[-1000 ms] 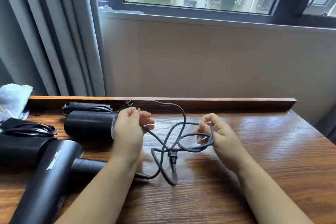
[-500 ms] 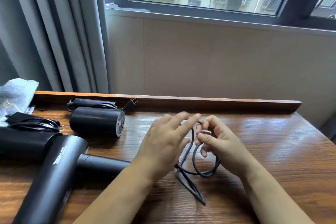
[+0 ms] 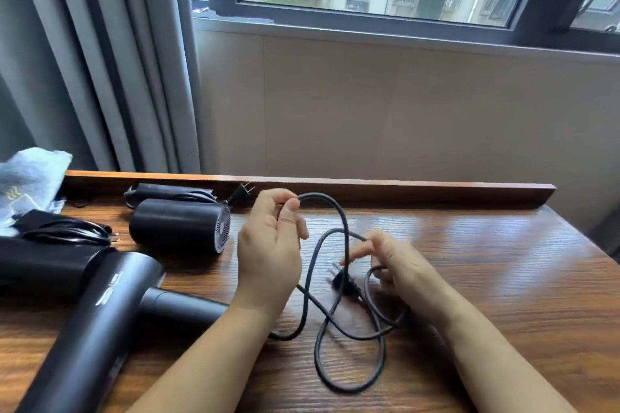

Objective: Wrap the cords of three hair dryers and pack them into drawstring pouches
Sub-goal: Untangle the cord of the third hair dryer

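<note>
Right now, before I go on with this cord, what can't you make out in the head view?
- Nearest hair dryer: its front end is cut off by the bottom edge.
- Cord: where it joins that dryer's handle is hidden behind the left hand and forearm.
- Right hand: its fingertips are blurred, so the grip is unclear.
- Pouches: cut off by the left edge.

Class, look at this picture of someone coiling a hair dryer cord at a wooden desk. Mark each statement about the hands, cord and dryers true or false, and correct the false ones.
1. The left hand pinches the cord above the desk. True.
2. The cord's plug is pushed into a wall socket. False: it lies loose among the loops, beside the right hand.
3. The nearest hair dryer lies left of the hands. True.
4. The cord is already wound into a tight bundle. False: it sprawls in loose loops on the desk.
</note>
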A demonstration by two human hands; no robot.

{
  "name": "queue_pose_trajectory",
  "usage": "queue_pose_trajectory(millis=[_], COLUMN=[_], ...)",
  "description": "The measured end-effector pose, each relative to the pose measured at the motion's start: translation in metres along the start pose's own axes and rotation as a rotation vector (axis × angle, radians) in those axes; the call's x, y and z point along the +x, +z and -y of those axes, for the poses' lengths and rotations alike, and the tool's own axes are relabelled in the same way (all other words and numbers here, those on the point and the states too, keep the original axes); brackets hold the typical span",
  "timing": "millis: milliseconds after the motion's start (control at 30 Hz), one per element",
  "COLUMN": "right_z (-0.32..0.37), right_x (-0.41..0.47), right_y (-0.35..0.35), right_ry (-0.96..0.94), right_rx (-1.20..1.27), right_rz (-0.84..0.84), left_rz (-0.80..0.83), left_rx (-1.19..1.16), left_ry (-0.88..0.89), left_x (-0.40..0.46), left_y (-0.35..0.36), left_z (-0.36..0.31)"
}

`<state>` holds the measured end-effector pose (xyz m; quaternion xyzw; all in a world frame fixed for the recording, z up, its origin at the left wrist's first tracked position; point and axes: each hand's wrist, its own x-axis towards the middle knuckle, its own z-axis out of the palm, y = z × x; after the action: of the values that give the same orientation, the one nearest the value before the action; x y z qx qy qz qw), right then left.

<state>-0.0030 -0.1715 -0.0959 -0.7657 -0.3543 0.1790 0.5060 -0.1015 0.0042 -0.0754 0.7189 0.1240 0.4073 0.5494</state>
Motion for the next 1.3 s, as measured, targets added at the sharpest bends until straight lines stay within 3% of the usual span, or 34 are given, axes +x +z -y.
queue_pose_trajectory(millis=[67,167,300,367,433,467,533,600,700,800,967,1100,1167,1300], right_z=[0.001,-0.005,-0.013,-0.019,-0.021,-0.019,-0.015,-0.013,-0.018,-0.022,-0.021,-0.024,-0.023,-0.013], right_x=[0.000,0.004,0.008,0.009,0.010,0.009,0.008,0.008,0.010,0.013,0.014,0.016,0.017,0.013], right_y=[0.000,0.000,0.004,0.003,0.003,0.003,0.002,0.001,0.000,0.001,0.000,-0.002,-0.002,0.002], right_ry=[0.016,-0.045,-0.048,-0.075,-0.069,-0.059,-0.046,-0.043,0.001,0.039,0.107,0.154,0.194,0.221], right_rx=[-0.027,-0.408,-0.448,-0.487,-0.499,-0.478,-0.459,-0.490,-0.400,-0.360,-0.389,-0.298,-0.197,0.265], right_rz=[0.079,0.105,0.004,-0.023,-0.042,-0.048,-0.049,-0.037,-0.116,-0.167,-0.105,-0.224,-0.241,-0.200], left_rz=[-0.098,-0.188,-0.137,-0.130,-0.061,0.068,0.431,0.688,0.801,0.804,0.793,0.752,0.736,0.693], left_rx=[-0.071,-0.212,-0.069,0.232,0.483,0.464,0.368,0.453,0.681,0.805,0.844,0.869,0.851,0.796], left_ry=[-0.119,-0.221,-0.243,-0.040,0.367,0.536,0.688,0.630,0.411,0.314,0.255,0.226,0.197,0.158], left_x=[0.004,0.011,0.008,0.006,0.005,0.003,-0.007,-0.015,-0.019,-0.020,-0.022,-0.025,-0.026,-0.026], left_y=[0.000,-0.001,0.003,0.002,0.001,0.002,0.007,0.013,0.015,0.015,0.017,0.018,0.019,0.021], left_z=[0.002,0.004,0.010,0.012,0.013,0.011,0.009,0.014,0.028,0.028,0.027,0.024,0.025,0.027])
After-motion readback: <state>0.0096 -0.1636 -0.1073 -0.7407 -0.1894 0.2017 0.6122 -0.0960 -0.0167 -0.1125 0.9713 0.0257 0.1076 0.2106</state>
